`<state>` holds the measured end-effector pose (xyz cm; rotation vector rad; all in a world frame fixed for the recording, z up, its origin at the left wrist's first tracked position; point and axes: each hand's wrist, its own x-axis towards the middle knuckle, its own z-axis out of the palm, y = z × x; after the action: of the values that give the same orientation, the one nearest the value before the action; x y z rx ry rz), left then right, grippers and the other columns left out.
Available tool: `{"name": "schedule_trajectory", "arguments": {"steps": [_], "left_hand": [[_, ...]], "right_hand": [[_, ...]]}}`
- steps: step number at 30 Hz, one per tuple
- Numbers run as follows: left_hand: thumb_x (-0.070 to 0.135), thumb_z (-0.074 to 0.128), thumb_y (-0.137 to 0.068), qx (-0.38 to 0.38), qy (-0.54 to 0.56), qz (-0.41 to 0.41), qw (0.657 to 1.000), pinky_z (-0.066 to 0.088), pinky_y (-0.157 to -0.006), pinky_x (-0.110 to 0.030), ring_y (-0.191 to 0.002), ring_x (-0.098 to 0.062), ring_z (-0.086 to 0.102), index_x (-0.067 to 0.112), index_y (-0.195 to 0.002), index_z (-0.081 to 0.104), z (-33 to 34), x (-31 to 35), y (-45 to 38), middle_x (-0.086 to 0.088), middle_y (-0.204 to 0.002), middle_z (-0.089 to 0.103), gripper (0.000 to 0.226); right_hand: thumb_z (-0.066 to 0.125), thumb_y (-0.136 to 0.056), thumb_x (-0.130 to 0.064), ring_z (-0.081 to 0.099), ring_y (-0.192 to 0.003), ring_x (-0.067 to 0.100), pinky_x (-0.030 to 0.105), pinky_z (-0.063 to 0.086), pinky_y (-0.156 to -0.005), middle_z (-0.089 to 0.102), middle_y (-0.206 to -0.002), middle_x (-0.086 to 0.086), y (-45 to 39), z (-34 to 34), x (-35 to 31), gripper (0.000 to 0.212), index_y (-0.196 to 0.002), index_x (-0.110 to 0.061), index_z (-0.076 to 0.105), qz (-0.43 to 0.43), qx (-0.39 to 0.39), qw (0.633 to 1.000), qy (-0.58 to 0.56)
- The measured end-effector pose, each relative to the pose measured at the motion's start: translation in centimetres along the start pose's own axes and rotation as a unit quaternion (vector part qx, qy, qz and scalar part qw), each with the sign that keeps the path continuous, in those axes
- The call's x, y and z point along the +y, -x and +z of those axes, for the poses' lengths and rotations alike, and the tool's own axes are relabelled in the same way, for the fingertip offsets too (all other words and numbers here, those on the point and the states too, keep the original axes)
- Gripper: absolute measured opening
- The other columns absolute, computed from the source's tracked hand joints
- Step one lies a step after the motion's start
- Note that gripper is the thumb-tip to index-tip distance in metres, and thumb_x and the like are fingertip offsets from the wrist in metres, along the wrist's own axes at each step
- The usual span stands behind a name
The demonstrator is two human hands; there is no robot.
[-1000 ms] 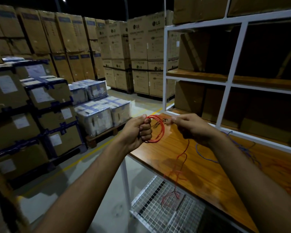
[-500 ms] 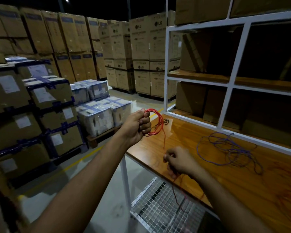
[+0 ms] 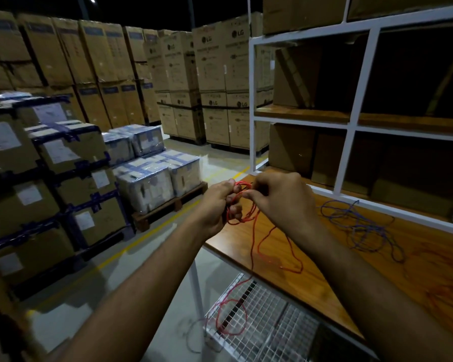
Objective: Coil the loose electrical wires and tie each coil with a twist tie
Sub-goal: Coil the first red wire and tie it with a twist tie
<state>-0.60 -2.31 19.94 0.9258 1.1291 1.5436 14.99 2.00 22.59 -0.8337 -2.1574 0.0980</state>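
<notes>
My left hand (image 3: pixel 219 206) grips a small coil of red wire (image 3: pixel 242 218) above the left end of the wooden shelf (image 3: pixel 311 270). Against that coil, my right hand (image 3: pixel 280 199) pinches a strand of the same red wire. The loose tail (image 3: pixel 254 252) drops over the shelf's front edge and curls on the wire-mesh shelf (image 3: pixel 270 325) below. A tangled blue wire (image 3: pixel 361 226) lies loose on the wood to the right of my hands. No twist tie is visible.
The white shelving frame (image 3: pixel 349 142) rises behind the wooden shelf, with cardboard boxes (image 3: pixel 296 74) in its bays. Stacked cartons on pallets (image 3: pixel 147 184) fill the floor to the left. A yellow floor line (image 3: pixel 131 250) runs along the aisle.
My right hand rose from low at the shelf's front edge back up to the coil, bringing more red wire. My left hand kept hold of the coil.
</notes>
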Motion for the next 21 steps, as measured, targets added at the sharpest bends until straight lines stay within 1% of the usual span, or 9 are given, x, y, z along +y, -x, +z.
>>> {"name": "schedule_trajectory", "arguments": {"steps": [1, 3, 6, 8, 12, 15, 18, 20, 21], "left_hand": [[0.027, 0.031, -0.108, -0.012, 0.013, -0.002, 1.000, 0.033, -0.046, -0.022, -0.046, -0.009, 0.032, 0.015, -0.084, 0.046, -0.1, 0.0, 0.0, 0.002, -0.061, 0.031, 0.031], [0.027, 0.031, -0.108, -0.029, 0.046, -0.011, 0.998, 0.026, -0.041, -0.020, -0.043, -0.007, 0.026, 0.014, -0.083, 0.045, -0.5, -0.1, -0.2, 0.003, -0.062, 0.029, 0.031], [0.027, 0.032, -0.107, -0.042, 0.038, -0.029, 0.998, 0.023, -0.039, -0.018, -0.044, -0.005, 0.025, 0.013, -0.083, 0.045, -0.9, -0.4, -0.3, 0.003, -0.064, 0.030, 0.031], [0.027, 0.033, -0.107, -0.047, 0.015, -0.038, 0.998, 0.023, -0.039, -0.018, -0.045, -0.005, 0.025, 0.014, -0.083, 0.046, -0.9, -0.5, -0.2, 0.002, -0.064, 0.034, 0.031], [0.026, 0.032, -0.108, -0.053, -0.004, -0.052, 0.997, 0.023, -0.038, -0.016, -0.045, -0.005, 0.025, 0.013, -0.095, 0.048, -0.5, -0.7, 0.0, 0.001, -0.067, 0.043, 0.024], [0.030, 0.033, -0.107, -0.055, -0.016, -0.080, 0.995, 0.022, -0.038, -0.018, -0.045, -0.006, 0.022, 0.013, -0.087, 0.049, -0.7, -0.8, 0.0, 0.005, -0.061, 0.035, 0.030], [0.033, 0.033, -0.106, -0.060, 0.028, -0.109, 0.992, 0.018, -0.036, -0.018, -0.042, -0.005, 0.019, 0.015, -0.078, 0.048, -1.2, -0.8, -0.3, 0.008, -0.055, 0.026, 0.036], [0.035, 0.033, -0.105, -0.059, 0.061, -0.127, 0.988, 0.013, -0.037, -0.019, -0.040, -0.005, 0.018, 0.016, -0.073, 0.045, -1.6, -0.7, -0.3, 0.008, -0.053, 0.024, 0.039], [0.036, 0.032, -0.106, -0.058, 0.077, -0.132, 0.987, 0.011, -0.038, -0.020, -0.039, -0.006, 0.017, 0.017, -0.071, 0.043, -1.8, -0.7, -0.3, 0.008, -0.052, 0.024, 0.041]], "right_hand": [[0.076, -0.083, -0.045, 0.057, -0.068, 0.003, 0.016, 0.035, -0.051, 0.067, -0.075, -0.009, -0.3, 0.1, 0.3, 0.019, -0.085, -0.026, 0.072, 0.011, -0.009, 1.000, 0.002], [0.079, -0.077, -0.048, 0.058, -0.067, 0.003, 0.017, 0.038, -0.052, 0.064, -0.071, -0.010, -1.0, 0.1, 1.0, 0.024, -0.081, -0.025, 0.070, 0.031, -0.040, 0.998, -0.041], [0.088, -0.068, -0.041, 0.057, -0.064, 0.001, 0.014, 0.036, -0.053, 0.061, -0.068, -0.012, -2.6, -0.3, 2.1, 0.027, -0.078, -0.023, 0.070, 0.035, -0.098, 0.989, -0.103], [0.089, -0.067, -0.036, 0.058, -0.067, 0.001, 0.013, 0.037, -0.055, 0.062, -0.072, -0.011, -3.5, -0.5, 2.5, 0.027, -0.081, -0.022, 0.070, 0.028, -0.143, 0.983, -0.114], [0.084, -0.076, -0.025, 0.063, -0.071, 0.006, 0.027, 0.052, -0.065, 0.067, -0.076, -0.005, -4.6, -0.5, 3.5, 0.016, -0.085, -0.019, 0.072, 0.034, -0.238, 0.950, -0.197], [0.084, -0.077, -0.023, 0.065, -0.068, 0.003, 0.028, 0.055, -0.066, 0.069, -0.072, -0.004, -4.8, 0.0, 3.8, 0.012, -0.082, -0.018, 0.074, 0.039, -0.235, 0.948, -0.210], [0.084, -0.076, -0.031, 0.060, -0.062, -0.001, 0.020, 0.045, -0.057, 0.068, -0.068, -0.006, -4.8, 0.8, 3.5, 0.017, -0.078, -0.018, 0.073, 0.044, -0.211, 0.957, -0.194], [0.082, -0.078, -0.036, 0.059, -0.065, 0.004, 0.024, 0.045, -0.058, 0.067, -0.073, -0.001, -4.5, 1.0, 3.8, 0.021, -0.080, -0.018, 0.072, 0.047, -0.227, 0.952, -0.198], [0.081, -0.079, -0.034, 0.060, -0.069, 0.008, 0.028, 0.048, -0.061, 0.067, -0.077, 0.002, -4.4, 1.0, 4.1, 0.020, -0.083, -0.017, 0.072, 0.048, -0.250, 0.945, -0.204]]}}
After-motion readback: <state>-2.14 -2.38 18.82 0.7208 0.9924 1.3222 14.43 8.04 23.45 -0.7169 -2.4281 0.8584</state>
